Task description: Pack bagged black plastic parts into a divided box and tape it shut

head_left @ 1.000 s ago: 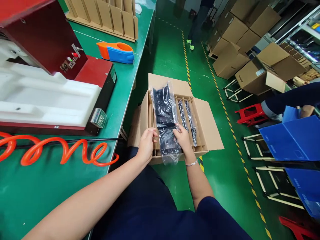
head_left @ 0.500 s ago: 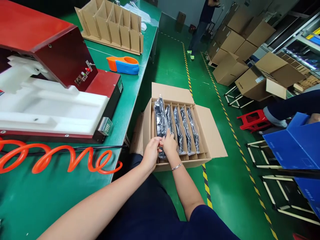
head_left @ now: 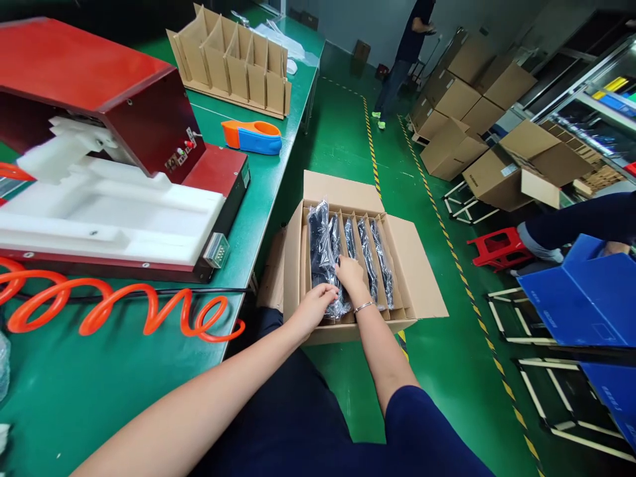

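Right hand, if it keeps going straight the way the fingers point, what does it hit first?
The right hand points away from the person along the slots. It already rests on the bagged dark parts; going on, it would probably slide over their tops toward the far wall of the cardboard box. Depth is unclear.

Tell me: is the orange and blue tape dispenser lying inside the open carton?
No, the tape dispenser lies on the green table, outside the carton.
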### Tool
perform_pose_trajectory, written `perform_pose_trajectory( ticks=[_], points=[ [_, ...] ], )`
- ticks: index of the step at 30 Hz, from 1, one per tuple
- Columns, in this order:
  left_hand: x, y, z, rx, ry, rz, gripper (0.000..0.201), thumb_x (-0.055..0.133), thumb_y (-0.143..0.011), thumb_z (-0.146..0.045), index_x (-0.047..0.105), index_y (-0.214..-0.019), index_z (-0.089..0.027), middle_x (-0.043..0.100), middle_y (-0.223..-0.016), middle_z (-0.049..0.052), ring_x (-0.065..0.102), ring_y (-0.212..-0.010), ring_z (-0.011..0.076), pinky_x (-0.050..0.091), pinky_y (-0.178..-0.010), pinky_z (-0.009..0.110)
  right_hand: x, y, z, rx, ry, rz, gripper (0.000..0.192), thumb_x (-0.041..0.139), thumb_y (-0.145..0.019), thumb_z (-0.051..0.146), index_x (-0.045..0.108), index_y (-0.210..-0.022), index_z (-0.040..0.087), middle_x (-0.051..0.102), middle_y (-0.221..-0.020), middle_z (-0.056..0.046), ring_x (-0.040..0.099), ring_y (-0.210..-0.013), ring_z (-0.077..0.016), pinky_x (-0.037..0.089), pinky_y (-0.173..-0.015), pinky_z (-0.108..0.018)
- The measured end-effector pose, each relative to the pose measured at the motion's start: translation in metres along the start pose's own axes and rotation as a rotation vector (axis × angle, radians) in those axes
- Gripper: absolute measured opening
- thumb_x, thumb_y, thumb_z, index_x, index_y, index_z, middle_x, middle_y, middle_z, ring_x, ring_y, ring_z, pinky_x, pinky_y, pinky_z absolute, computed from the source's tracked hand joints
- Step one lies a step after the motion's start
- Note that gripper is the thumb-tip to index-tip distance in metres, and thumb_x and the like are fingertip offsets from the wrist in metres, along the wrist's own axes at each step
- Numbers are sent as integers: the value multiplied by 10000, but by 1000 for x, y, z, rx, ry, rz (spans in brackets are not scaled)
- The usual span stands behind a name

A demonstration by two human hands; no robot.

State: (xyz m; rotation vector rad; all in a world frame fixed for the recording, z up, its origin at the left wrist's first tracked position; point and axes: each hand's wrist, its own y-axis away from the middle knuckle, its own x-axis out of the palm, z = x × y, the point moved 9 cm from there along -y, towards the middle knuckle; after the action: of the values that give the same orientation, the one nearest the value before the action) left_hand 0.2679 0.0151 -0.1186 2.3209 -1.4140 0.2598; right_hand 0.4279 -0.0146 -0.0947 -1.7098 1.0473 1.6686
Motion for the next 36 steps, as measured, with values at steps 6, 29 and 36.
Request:
perform_pose_trajectory(
  ticks=[6,29,36],
  points=[
    [5,0,-5,130,-221,40,178,544,-793,-312,671,-843,-198,686,-787,34,632,-758,205,477,-679,307,16,-11,3,-49,49,74,620,598,-942,336,402,-1508,176,710,-1189,-186,682,-1104,-268,505,-903,-348],
    [3,12,-24,504,-449,35,572,513,-917,-434,469,-1451,-233,536,-1470,144,480,-1375,296,358,-1156,503,-52,168,-65,-307,-605,-1008,443,508,-909,260,622,-1332,194,708,-929,-110,612,-624,-168,579,-618,-313],
    [11,28,-45,618,-429,92,342,500,-915,-453,699,-1065,-219,706,-1111,124,607,-1140,298,463,-1026,442,-91,190,-45,-393,-708,-827,470,489,-900,175,638,-1340,240,691,-972,-77,580,-640,-137,541,-614,-272]
  ],
)
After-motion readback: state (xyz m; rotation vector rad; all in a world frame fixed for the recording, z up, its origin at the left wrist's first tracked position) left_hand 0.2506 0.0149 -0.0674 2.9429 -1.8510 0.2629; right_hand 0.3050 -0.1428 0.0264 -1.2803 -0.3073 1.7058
